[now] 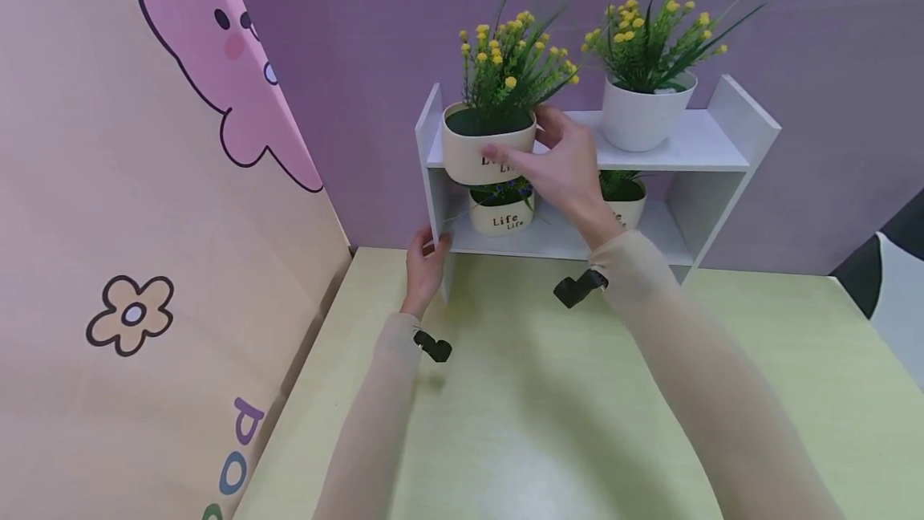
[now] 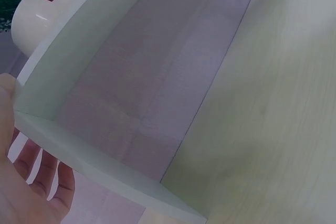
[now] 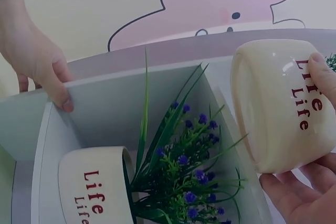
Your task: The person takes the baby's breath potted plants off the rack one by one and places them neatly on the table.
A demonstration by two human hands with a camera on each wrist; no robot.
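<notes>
My right hand (image 1: 565,163) grips a cream oval flowerpot (image 1: 462,152) with yellow flowers, thumb on its lettered front and fingers at its side. This pot is at the left end of the white shelf's (image 1: 715,131) upper board, its base overlapping the board's front edge in the head view; whether they touch I cannot tell. My left hand (image 1: 424,270) holds the shelf's left side panel low down, thumb in front and fingers behind (image 2: 44,174). Below the held pot, a cream pot (image 3: 97,184) with blue-purple flowers stands on the lower board.
A white round pot (image 1: 646,115) with yellow flowers stands on the upper board's right part. Another cream pot (image 1: 626,207), partly hidden by my right arm, is on the lower board. The shelf stands on a pale table (image 1: 505,392) against a purple wall (image 1: 346,62).
</notes>
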